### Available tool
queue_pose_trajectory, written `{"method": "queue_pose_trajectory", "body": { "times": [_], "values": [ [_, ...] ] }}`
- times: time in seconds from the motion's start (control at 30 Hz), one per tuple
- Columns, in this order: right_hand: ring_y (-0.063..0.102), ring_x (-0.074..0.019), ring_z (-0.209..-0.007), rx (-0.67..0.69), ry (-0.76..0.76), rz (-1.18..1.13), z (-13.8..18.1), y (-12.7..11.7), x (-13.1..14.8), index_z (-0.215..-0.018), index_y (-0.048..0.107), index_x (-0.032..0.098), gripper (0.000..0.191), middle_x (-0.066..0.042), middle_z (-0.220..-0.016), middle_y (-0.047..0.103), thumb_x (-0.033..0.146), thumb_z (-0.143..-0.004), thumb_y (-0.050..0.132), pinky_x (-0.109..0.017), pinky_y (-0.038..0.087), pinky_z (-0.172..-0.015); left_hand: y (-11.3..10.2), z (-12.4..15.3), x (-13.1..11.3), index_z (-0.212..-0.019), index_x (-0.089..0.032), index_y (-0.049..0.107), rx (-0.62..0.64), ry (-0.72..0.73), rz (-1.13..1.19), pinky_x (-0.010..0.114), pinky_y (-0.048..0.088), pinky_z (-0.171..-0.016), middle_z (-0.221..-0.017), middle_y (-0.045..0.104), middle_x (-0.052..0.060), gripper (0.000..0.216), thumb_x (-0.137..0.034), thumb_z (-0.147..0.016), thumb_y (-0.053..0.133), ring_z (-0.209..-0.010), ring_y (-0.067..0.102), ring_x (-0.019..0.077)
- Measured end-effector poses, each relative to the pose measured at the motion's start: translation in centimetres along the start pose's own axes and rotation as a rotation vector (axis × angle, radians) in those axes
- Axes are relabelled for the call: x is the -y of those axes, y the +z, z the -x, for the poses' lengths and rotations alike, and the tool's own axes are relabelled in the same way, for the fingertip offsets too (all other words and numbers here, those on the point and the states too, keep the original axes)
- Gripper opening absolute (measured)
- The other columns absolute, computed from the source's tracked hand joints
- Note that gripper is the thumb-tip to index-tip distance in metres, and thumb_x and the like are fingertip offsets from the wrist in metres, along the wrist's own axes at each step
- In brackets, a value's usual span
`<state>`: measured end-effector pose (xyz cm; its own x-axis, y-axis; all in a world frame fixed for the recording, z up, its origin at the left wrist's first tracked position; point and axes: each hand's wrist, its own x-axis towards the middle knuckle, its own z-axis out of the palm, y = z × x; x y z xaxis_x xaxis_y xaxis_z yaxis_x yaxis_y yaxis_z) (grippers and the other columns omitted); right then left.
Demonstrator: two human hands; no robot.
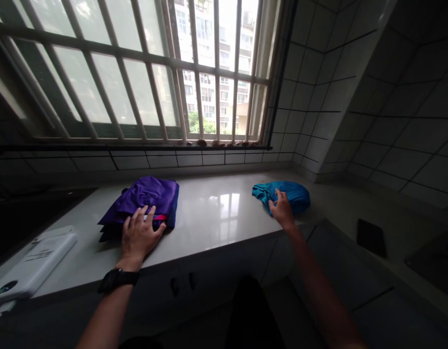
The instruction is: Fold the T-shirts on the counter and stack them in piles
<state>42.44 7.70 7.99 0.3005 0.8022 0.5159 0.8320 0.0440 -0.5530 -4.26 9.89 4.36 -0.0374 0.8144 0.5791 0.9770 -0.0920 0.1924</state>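
On the left of the white counter lies a stack of folded cloth, topped by a shiny purple folded cloth (147, 191) with dark layers under it and a bit of red at its front edge. My left hand (139, 232) rests on the front of this stack, fingers spread and flat. Farther right is a bunched blue cloth (296, 194), rounded at its right end and crumpled at its left. My right hand (282, 209) is at the front of the blue cloth, fingers apart and slightly bent, touching or just above it; I cannot tell which.
A white power bank (37, 264) with a cable lies at the counter's left end, near a dark sink area. A dark flat object (371, 237) lies on the right-hand counter (340, 203). Behind stand a tiled wall and a barred window (216, 72). Cabinet doors are below.
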Motion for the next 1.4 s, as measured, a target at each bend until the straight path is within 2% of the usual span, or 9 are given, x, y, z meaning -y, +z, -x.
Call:
{"method": "queue_pose_trajectory", "body": {
  "times": [0.1, 0.27, 0.5, 0.67, 0.83, 1.0, 1.13, 1.27, 1.4],
  "values": [
    [0.061, -0.0373, -0.128, -0.020, 0.079, 0.251, -2.9, -2.9, -4.2, -0.150, 0.055, 0.013, 0.066, -0.025, -0.145, 0.056, 0.033, -0.088, 0.070, -0.050, 0.049, -0.109, 0.2, -0.1, 0.3, -0.155, -0.015, 0.051, -0.005, 0.013, 0.009, 0.058, 0.029, -0.125, -0.157, 0.053, 0.020, 0.069, -0.044, -0.093, 0.047, -0.151, 0.041, 0.0394],
    [0.071, -0.0273, -0.112, 0.206, 0.159, 0.428, -6.0, -5.0, -4.8, -0.115, 0.080, 0.020, 0.027, -0.016, -0.135, 0.069, 0.027, -0.090, 0.071, -0.035, 0.053, -0.099, 0.5, -0.2, 0.7, -0.155, -0.014, 0.052, 0.006, 0.016, -0.021, 0.057, 0.030, -0.125, -0.158, 0.052, 0.021, 0.069, -0.043, -0.093, 0.046, -0.151, 0.041, 0.0391],
    [0.077, -0.0235, -0.091, 0.186, 0.133, 0.219, -13.4, -8.1, 2.3, -0.110, 0.083, 0.018, 0.022, -0.009, -0.091, 0.081, 0.024, -0.097, 0.066, -0.031, 0.058, -0.087, 0.4, -0.3, 0.4, -0.150, 0.001, 0.053, 0.023, 0.033, -0.079, 0.060, 0.030, -0.123, -0.159, 0.048, 0.028, 0.076, -0.047, -0.094, 0.034, -0.150, 0.040, 0.0407],
    [0.075, -0.0224, -0.098, -0.143, -0.180, -0.034, -17.0, -8.8, 9.0, -0.121, 0.077, 0.015, 0.032, -0.013, -0.119, 0.076, 0.029, -0.106, 0.053, -0.033, 0.058, -0.090, -0.1, -0.1, 0.4, -0.162, -0.021, 0.045, -0.001, 0.026, 0.069, 0.061, 0.030, -0.125, -0.160, 0.050, 0.016, 0.079, -0.055, -0.090, 0.040, -0.153, 0.038, 0.0395],
    [0.073, -0.0261, -0.104, 0.023, -0.285, 0.052, -16.4, -7.2, 12.8, -0.100, 0.080, 0.014, 0.031, -0.012, -0.103, 0.078, 0.032, -0.106, 0.055, -0.032, 0.053, -0.089, -0.2, 0.2, 0.4, -0.164, -0.034, 0.039, -0.013, 0.022, 0.156, 0.065, 0.028, -0.125, -0.159, 0.053, 0.009, 0.084, -0.059, -0.084, 0.050, -0.152, 0.038, 0.0414],
    [0.073, -0.0255, -0.104, 0.134, -0.274, 0.126, -14.5, -4.9, 13.7, -0.089, 0.079, 0.015, 0.037, -0.013, -0.103, 0.080, 0.036, -0.106, 0.054, -0.027, 0.049, -0.085, 0.5, 0.2, 0.7, -0.159, -0.015, 0.048, -0.031, 0.033, 0.070, 0.062, 0.029, -0.124, -0.160, 0.050, 0.021, 0.078, -0.049, -0.089, 0.044, -0.151, 0.040, 0.0401],
    [0.074, -0.0235, -0.097, 0.198, -0.248, 0.113, -13.9, -4.5, 13.9, -0.084, 0.077, 0.015, 0.040, -0.013, -0.100, 0.080, 0.033, -0.107, 0.048, -0.026, 0.049, -0.081, 0.6, 0.2, 0.7, -0.159, -0.019, 0.047, -0.026, 0.020, 0.040, 0.059, 0.029, -0.125, -0.160, 0.051, 0.017, 0.074, -0.046, -0.090, 0.046, -0.152, 0.040, 0.0369],
    [0.073, -0.0217, -0.083, 0.415, -0.182, 0.074, -13.7, -5.1, 14.4, -0.073, 0.070, 0.016, 0.038, -0.011, -0.086, 0.079, 0.023, -0.103, 0.049, -0.026, 0.049, -0.077, 0.4, 0.2, 0.5, -0.156, -0.013, 0.050, -0.010, 0.015, 0.020, 0.056, 0.028, -0.125, -0.159, 0.051, 0.020, 0.072, -0.047, -0.093, 0.042, -0.152, 0.040, 0.0369],
    [0.071, -0.0235, -0.102, 0.073, -0.234, -0.019, -13.3, -5.7, 15.0, -0.082, 0.071, 0.017, 0.039, -0.012, -0.103, 0.079, 0.023, -0.106, 0.042, -0.027, 0.049, -0.088, 0.5, 0.2, 0.4, -0.152, -0.007, 0.055, -0.012, 0.019, -0.005, 0.054, 0.027, -0.126, -0.159, 0.050, 0.024, 0.071, -0.047, -0.095, 0.038, -0.151, 0.040, 0.0372]
  ]
}}
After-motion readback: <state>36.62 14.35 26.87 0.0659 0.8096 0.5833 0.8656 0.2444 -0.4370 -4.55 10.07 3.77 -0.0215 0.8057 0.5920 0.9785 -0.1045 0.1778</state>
